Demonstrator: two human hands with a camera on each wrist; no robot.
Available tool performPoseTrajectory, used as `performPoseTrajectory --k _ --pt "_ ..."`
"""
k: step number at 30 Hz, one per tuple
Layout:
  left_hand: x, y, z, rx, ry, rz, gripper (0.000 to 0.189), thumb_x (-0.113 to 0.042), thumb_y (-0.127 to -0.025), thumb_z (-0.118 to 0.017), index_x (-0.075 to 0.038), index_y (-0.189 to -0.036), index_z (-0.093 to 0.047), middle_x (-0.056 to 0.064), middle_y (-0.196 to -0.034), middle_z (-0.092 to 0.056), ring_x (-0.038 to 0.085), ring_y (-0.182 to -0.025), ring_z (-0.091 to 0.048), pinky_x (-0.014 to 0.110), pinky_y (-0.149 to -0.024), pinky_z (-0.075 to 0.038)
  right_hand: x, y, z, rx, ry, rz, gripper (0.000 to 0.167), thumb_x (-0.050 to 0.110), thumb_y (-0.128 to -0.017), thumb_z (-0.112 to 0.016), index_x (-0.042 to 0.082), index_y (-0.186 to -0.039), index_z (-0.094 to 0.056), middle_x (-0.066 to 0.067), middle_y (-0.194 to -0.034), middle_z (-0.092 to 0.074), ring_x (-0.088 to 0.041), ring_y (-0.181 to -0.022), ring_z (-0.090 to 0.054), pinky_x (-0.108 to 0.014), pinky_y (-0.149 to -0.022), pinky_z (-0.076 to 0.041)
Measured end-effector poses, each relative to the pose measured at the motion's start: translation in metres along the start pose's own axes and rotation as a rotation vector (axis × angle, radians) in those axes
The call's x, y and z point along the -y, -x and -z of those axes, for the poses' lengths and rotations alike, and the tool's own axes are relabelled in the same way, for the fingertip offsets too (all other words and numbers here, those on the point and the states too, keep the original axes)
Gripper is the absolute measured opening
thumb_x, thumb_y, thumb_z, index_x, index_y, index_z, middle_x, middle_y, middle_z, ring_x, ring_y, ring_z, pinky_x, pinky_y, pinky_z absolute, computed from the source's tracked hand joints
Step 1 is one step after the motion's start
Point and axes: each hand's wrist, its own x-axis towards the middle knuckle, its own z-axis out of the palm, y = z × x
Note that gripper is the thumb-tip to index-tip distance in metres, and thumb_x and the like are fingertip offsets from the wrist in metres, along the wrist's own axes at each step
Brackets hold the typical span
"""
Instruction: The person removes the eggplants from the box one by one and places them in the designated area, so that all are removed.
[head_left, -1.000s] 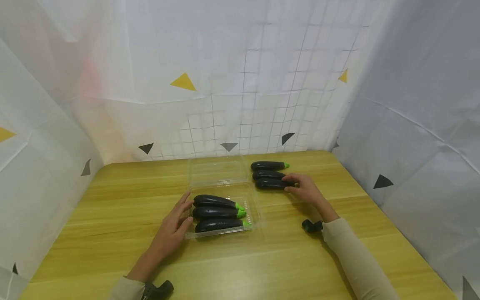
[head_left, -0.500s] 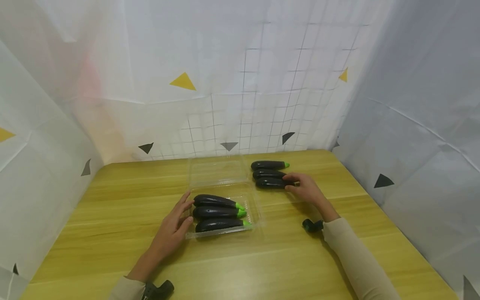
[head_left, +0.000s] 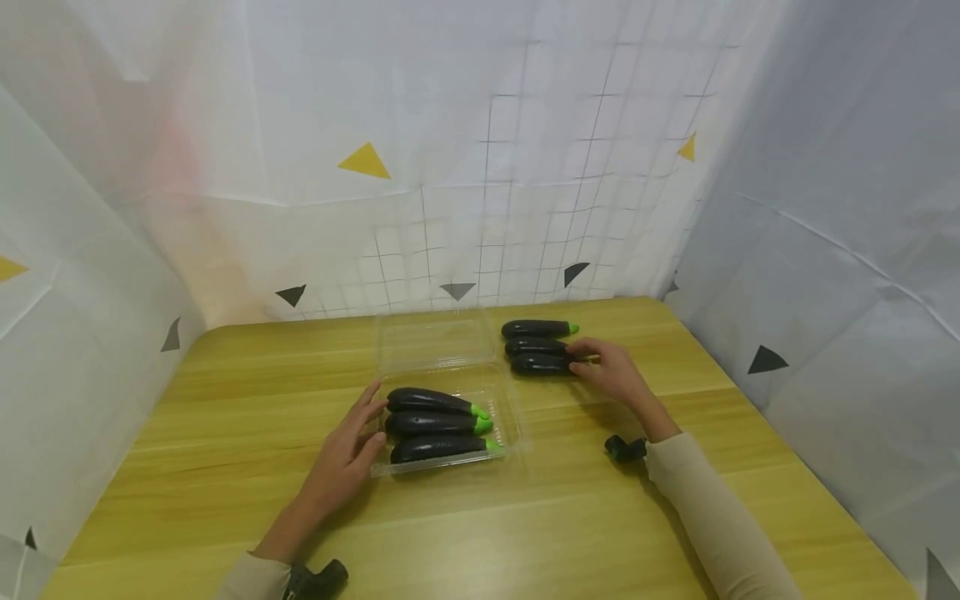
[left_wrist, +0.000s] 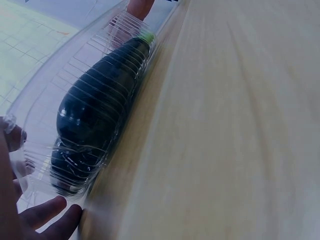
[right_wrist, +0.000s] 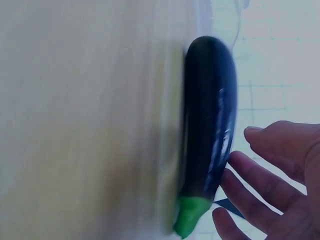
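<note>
Three dark eggplants [head_left: 435,425] with green stem ends lie side by side in a clear plastic clamshell container [head_left: 510,408], its lid folded back. My left hand [head_left: 345,454] rests at the container's left edge, fingers spread and loosely extended; in the left wrist view, the fingers [left_wrist: 42,215] are beside the clear wall. To the right, three more eggplants [head_left: 534,328] lie on the table. My right hand [head_left: 611,375] is over the stem ends of the nearer two. In the right wrist view, fingers reach beside the nearest eggplant [right_wrist: 210,120], and the thumb [right_wrist: 280,137] stands apart from it.
The container's clear lid [head_left: 435,340] lies flat behind it, near the far table edge. A wooden table [head_left: 465,533] spreads beneath everything. White patterned sheets [head_left: 300,167] enclose the back and sides. Black camera mounts [head_left: 625,450] sit at both wrists.
My right thumb has shifted slightly up from the front side of the nearest eggplant. The left hand, the container and the eggplants stay in place.
</note>
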Motion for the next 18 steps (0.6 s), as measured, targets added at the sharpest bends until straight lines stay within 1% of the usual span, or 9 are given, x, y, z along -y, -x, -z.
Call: performPoseTrajectory --k 4,9,11,14,18 --pt "0.0 0.0 0.0 -0.005 -0.006 0.001 0.049 -0.003 -0.104 -0.057 0.003 -0.152 -0.047 0.009 -0.169 -0.027 0.034 -0.137 -0.052 0.051 -0.1 -0.052 0.009 -0.001 0.002 -0.018 -0.021 0.022 0.03 0.006 -0.097 -0.073 -0.001 -0.126 -0.071 -0.017 -0.123 -0.071 -0.039 -0.115 -0.065 -0.059 -0.097 -0.052" --pt "0.0 -0.001 0.0 -0.006 -0.017 -0.001 0.049 -0.004 -0.105 -0.057 0.002 -0.152 -0.047 0.01 -0.169 -0.028 0.034 -0.136 -0.052 0.052 -0.1 -0.052 0.023 -0.001 0.003 -0.026 -0.009 0.057 0.03 0.01 -0.099 -0.072 -0.002 -0.127 -0.07 -0.018 -0.124 -0.071 -0.038 -0.116 -0.064 -0.06 -0.098 -0.051" --pt "-0.001 -0.001 -0.001 -0.002 -0.014 0.001 0.049 -0.004 -0.105 -0.057 0.002 -0.152 -0.047 0.011 -0.169 -0.028 0.034 -0.136 -0.052 0.051 -0.099 -0.052 0.031 0.0 0.004 -0.021 -0.014 0.064 0.031 0.011 -0.099 -0.072 -0.003 -0.127 -0.07 -0.019 -0.124 -0.07 -0.038 -0.116 -0.064 -0.06 -0.098 -0.051" --pt "-0.001 -0.001 -0.001 0.0 -0.007 0.004 0.049 -0.004 -0.105 -0.057 0.002 -0.152 -0.047 0.011 -0.169 -0.027 0.035 -0.137 -0.052 0.05 -0.099 -0.053 0.044 0.001 0.003 -0.018 -0.04 0.073 0.03 0.013 -0.099 -0.074 -0.001 -0.125 -0.071 -0.017 -0.123 -0.071 -0.037 -0.115 -0.065 -0.059 -0.097 -0.052" --pt "0.0 0.0 -0.002 -0.012 -0.004 0.0 0.048 -0.004 -0.105 -0.057 0.002 -0.152 -0.047 0.011 -0.169 -0.028 0.035 -0.136 -0.053 0.051 -0.098 -0.053 0.06 0.002 -0.001 -0.022 -0.069 0.122 0.026 0.012 -0.098 -0.075 0.003 -0.122 -0.074 -0.012 -0.121 -0.072 -0.034 -0.113 -0.067 -0.058 -0.096 -0.053"
